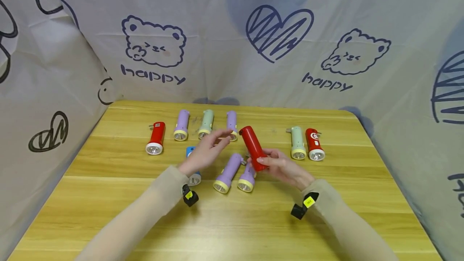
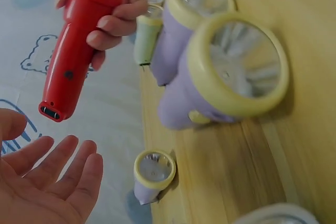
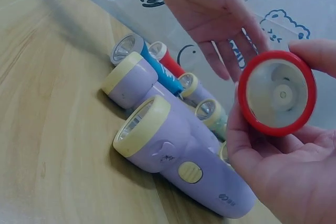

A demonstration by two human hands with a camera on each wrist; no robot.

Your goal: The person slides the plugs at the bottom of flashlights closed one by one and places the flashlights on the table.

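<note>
White fabric printed with dark blue bears, hearts and the word "happy" [image 1: 217, 67] hangs behind and beside a desk of pale yellow wood grain [image 1: 232, 228]. Above its middle, a glossy all-red cylindrical flashlight [image 1: 252, 146] is raised in a person's right hand [image 1: 284, 167], thumb and curled fingers gripping it around the wide head end. Its clear lens [image 3: 278, 95] faces near and right, while its narrow tail, with a small dark slot [image 2: 51, 112], tilts far and left. Left of it, the left hand [image 1: 208, 151] is spread, palm turned toward the flashlight, fingertips near the tail but apart from it. Just below the hands, two purple flashlights with cream-yellow heads [image 1: 228, 172] lie side by side, lenses toward the near side. A blue flashlight [image 1: 193, 178] lies partly under the left wrist; its head seems blue too, though the view is poor. At the far side, a pale green flashlight with a yellow head [image 1: 207, 121] lies between two more purple ones [image 1: 182, 121]. A red flashlight with a white head [image 1: 157, 134] lies at far left, and a similar pale green one [image 1: 297, 138] sits beside another red-and-white one [image 1: 314, 142] at right.
</note>
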